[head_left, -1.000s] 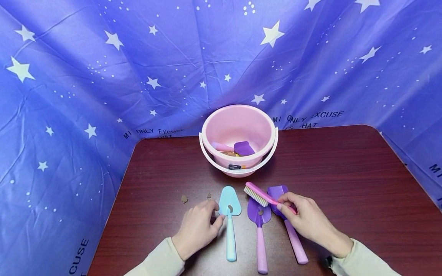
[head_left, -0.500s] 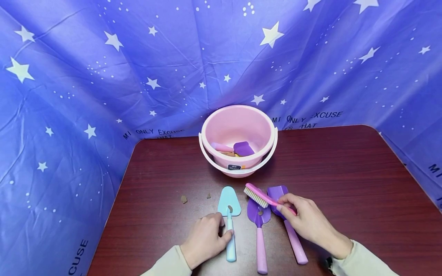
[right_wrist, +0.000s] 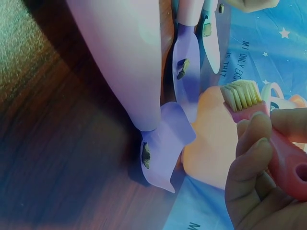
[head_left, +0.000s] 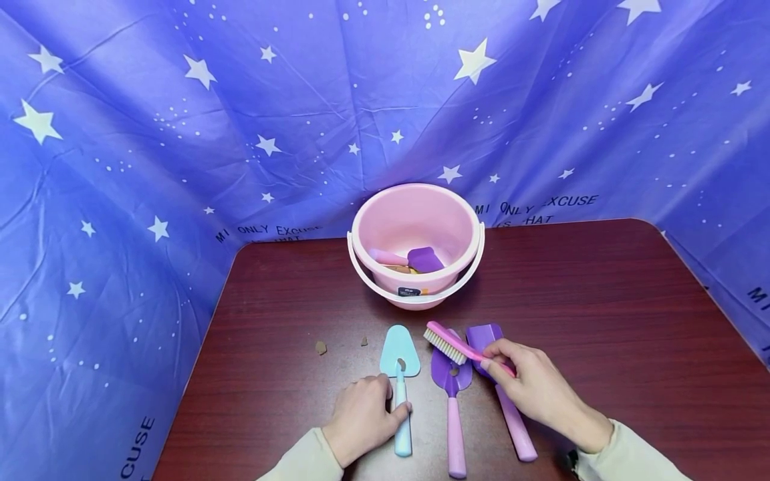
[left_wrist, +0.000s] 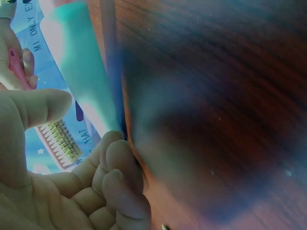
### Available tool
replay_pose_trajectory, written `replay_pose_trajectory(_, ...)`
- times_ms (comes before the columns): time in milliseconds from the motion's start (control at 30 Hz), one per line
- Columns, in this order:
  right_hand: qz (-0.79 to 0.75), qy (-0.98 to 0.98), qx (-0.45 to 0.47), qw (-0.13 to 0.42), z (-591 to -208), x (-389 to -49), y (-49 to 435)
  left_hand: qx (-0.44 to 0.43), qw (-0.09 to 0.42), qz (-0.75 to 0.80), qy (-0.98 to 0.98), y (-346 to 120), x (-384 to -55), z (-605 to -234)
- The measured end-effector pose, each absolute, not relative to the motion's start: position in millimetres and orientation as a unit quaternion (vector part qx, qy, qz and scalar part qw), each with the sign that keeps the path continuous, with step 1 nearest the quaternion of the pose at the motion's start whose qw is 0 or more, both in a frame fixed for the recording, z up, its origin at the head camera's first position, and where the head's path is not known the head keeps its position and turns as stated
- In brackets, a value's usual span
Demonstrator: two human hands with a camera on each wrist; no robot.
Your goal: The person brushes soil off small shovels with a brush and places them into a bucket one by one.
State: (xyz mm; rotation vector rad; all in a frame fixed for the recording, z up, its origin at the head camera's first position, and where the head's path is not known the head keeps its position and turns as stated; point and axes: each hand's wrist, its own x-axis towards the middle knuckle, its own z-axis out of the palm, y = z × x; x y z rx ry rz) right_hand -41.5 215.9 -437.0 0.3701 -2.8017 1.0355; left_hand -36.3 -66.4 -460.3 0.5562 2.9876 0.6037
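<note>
My right hand (head_left: pixel 541 384) pinches the pink handle of a brush (head_left: pixel 445 344), its pale bristles facing down over the blade of a purple trowel (head_left: pixel 451 384) with a pink handle. A second purple scoop (head_left: pixel 514 427), square-ended, lies partly under that hand. In the head view my left hand (head_left: pixel 363 414) is beside the light-blue trowel (head_left: pixel 398 347), thumb across its handle. The left wrist view shows curled fingertips (left_wrist: pixel 120 153) at the handle and the thumb standing apart from it. Small brown bits show on all three blades, one (right_wrist: pixel 146 155) on the scoop.
A pink bucket (head_left: pixel 415 217) with a white handle stands behind the tools, holding a small purple-bladed shovel (head_left: pixel 425 259) and something brown and yellow. Two brown bits, one larger (head_left: pixel 321 348), lie left of the light-blue trowel. A blue starry cloth (head_left: pixel 301 100) hangs behind the table.
My left hand has moved toward me and to the right, from beside the light-blue trowel's blade to its handle. The brush has shifted very slightly; my right hand still holds it.
</note>
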Motion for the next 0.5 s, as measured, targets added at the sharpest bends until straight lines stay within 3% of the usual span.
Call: replay_pose_trajectory(500,0.342,-0.929,0.122,0.067,-438.5,-41.0,215.5,0.162,0.058,0.169,0.970,-57.6,-37.6,-467.5)
